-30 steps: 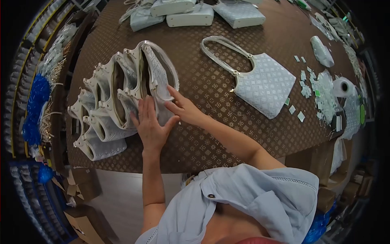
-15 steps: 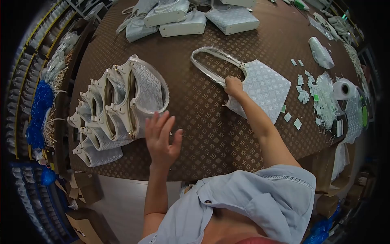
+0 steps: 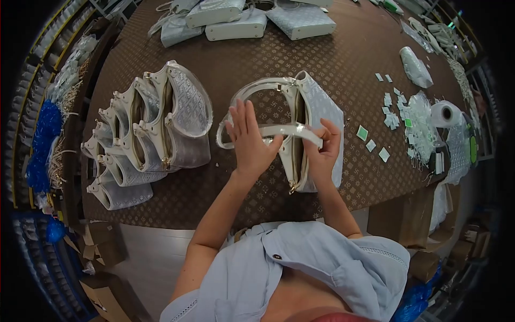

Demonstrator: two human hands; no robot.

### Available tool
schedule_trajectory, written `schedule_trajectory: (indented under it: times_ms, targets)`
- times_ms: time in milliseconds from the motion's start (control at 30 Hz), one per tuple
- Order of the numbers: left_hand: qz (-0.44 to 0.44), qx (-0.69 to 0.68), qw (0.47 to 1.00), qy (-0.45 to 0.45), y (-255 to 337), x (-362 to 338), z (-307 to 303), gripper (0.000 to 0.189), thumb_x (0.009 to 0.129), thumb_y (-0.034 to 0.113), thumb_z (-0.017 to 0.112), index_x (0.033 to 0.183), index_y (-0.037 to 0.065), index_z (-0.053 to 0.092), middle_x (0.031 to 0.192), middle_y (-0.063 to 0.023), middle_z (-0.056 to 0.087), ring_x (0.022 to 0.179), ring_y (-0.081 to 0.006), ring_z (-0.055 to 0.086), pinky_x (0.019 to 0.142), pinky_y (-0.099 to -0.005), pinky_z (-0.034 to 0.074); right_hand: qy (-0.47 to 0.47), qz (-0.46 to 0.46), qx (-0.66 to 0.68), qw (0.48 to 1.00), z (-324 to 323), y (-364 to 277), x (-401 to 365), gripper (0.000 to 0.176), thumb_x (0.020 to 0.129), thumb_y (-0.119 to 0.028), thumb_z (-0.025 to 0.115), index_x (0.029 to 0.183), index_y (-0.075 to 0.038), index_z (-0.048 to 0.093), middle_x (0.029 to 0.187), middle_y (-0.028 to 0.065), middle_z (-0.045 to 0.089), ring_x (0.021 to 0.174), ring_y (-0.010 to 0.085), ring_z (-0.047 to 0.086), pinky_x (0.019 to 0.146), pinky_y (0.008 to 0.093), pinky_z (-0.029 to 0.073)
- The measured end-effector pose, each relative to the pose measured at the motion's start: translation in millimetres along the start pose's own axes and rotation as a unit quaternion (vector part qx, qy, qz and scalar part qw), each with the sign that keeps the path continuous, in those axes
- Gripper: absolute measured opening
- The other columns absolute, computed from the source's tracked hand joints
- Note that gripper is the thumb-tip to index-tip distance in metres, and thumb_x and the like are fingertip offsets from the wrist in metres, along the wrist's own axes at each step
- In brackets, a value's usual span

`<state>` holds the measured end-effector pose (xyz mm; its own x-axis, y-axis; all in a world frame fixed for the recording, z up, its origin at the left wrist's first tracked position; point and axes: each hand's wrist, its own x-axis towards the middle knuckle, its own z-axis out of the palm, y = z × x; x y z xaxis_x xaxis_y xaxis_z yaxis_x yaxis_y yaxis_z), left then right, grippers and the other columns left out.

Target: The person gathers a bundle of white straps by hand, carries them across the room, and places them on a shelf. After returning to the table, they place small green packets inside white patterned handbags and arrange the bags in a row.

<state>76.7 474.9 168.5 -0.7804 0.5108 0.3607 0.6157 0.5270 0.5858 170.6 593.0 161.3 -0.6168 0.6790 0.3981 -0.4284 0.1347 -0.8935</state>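
A white patterned handbag (image 3: 324, 115) stands on the brown table with its opening facing left. Its plastic-wrapped handles (image 3: 284, 130) loop out to the left. My right hand (image 3: 324, 153) is closed on one handle near the end where it meets the bag. My left hand (image 3: 251, 145) is open, fingers stretched upward, overlapping the handle loop. A gold clasp (image 3: 292, 189) hangs at the bag's near corner.
On the left, a row of similar handbags (image 3: 188, 102) leans together. More bags (image 3: 236, 27) lie at the far edge. Small white tags (image 3: 390, 118), a heap of tag strings (image 3: 422, 121) and a white roll (image 3: 446, 114) lie on the right.
The handbag has gone from lying flat to standing up, turned opening left. My left hand has moved right from the bag row to the handles; my right hand has shifted lower along a handle.
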Motion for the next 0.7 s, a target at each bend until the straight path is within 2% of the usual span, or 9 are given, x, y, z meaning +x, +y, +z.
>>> schedule_trajectory:
  times_ms: [67,167,233,400,433,500,533,600,700]
  targets:
    - [0.063,0.002,0.994,0.094,7,-7,-1,0.093,0.066,0.027,0.072,0.136,0.000,0.017,0.144,-0.0243,0.008,0.133,-0.0417,0.002,0.101,-0.0598,-0.001,-0.057,-0.013,-0.043,0.997,-12,-5,-5,0.042,0.077,0.008,0.056,0.115,-0.003,0.044,0.079,-0.0003,0.053,0.075,0.0070,0.051,0.086,0.0292,0.042]
    - [0.157,-0.098,0.963,0.196,15,-2,-8,0.089,0.069,0.030,0.071,0.137,0.005,0.020,0.143,-0.0242,0.011,0.134,-0.0408,0.004,0.102,-0.0594,-0.001,-0.055,0.086,0.043,0.994,-25,-28,-4,0.031,0.087,-0.015,0.049,0.116,-0.005,0.048,0.069,0.0010,0.049,0.068,0.0118,0.051,0.084,0.0324,0.044]
    - [0.231,-0.090,0.941,0.231,30,6,-27,0.085,0.071,0.032,0.069,0.137,0.007,0.021,0.143,-0.0242,0.013,0.134,-0.0406,0.005,0.102,-0.0596,-0.001,0.100,0.171,0.318,0.927,-23,-48,6,0.044,0.091,-0.040,0.034,0.108,-0.005,0.054,0.062,0.0047,0.048,0.060,0.0175,0.052,0.081,0.0389,0.047]
    - [0.366,-0.011,0.906,0.214,40,-28,-15,0.077,0.077,0.041,0.063,0.136,0.010,0.025,0.141,-0.0230,0.020,0.133,-0.0401,0.010,0.102,-0.0602,-0.001,0.283,0.269,0.486,0.782,-106,-13,1,0.047,0.092,-0.042,0.032,0.103,-0.002,0.054,0.059,0.0015,0.047,0.057,0.0161,0.051,0.081,0.0444,0.048]
    - [0.292,-0.020,0.945,0.145,36,-41,-1,0.082,0.076,0.043,0.064,0.135,0.006,0.022,0.142,-0.0202,0.019,0.133,-0.0399,0.011,0.102,-0.0613,-0.001,0.291,0.293,0.554,0.723,-125,4,-5,0.048,0.092,-0.042,0.033,0.106,-0.001,0.054,0.063,0.0005,0.050,0.060,0.0144,0.052,0.082,0.0436,0.048]
    - [0.012,-0.183,0.983,-0.007,42,-58,21,0.089,0.074,0.047,0.065,0.135,0.002,0.019,0.143,-0.0174,0.017,0.133,-0.0391,0.010,0.102,-0.0613,0.002,0.279,0.403,0.453,0.745,-152,30,-16,0.052,0.092,-0.046,0.033,0.110,-0.001,0.053,0.064,-0.0009,0.051,0.060,0.0141,0.053,0.070,0.0375,0.049]
    - [-0.159,-0.311,0.936,-0.047,35,-66,48,0.091,0.072,0.047,0.067,0.135,0.004,0.017,0.143,-0.0144,0.018,0.131,-0.0365,0.017,0.101,-0.0568,0.015,0.255,0.454,0.412,0.748,-167,45,-25,0.054,0.092,-0.047,0.032,0.111,-0.001,0.052,0.063,-0.0012,0.052,0.060,0.0141,0.054,0.066,0.0355,0.049]
    - [-0.463,-0.521,0.672,-0.252,31,-61,63,0.081,0.073,0.043,0.068,0.132,0.006,0.027,0.138,-0.0140,0.028,0.127,-0.0315,0.028,0.096,-0.0508,0.026,0.215,0.473,0.326,0.790,-170,48,-32,0.055,0.092,-0.048,0.031,0.111,-0.001,0.053,0.062,-0.0013,0.052,0.055,0.0145,0.053,0.059,0.0339,0.047]
    - [-0.504,-0.582,0.546,-0.330,-15,-82,135,0.071,0.075,0.045,0.065,0.131,0.016,0.031,0.137,-0.0126,0.029,0.129,-0.0280,0.025,0.098,-0.0514,0.023,0.143,0.583,0.322,0.732,-161,47,-42,0.058,0.092,-0.050,0.027,0.107,-0.001,0.054,0.057,-0.0008,0.053,0.045,0.0166,0.052,0.057,0.0353,0.048]
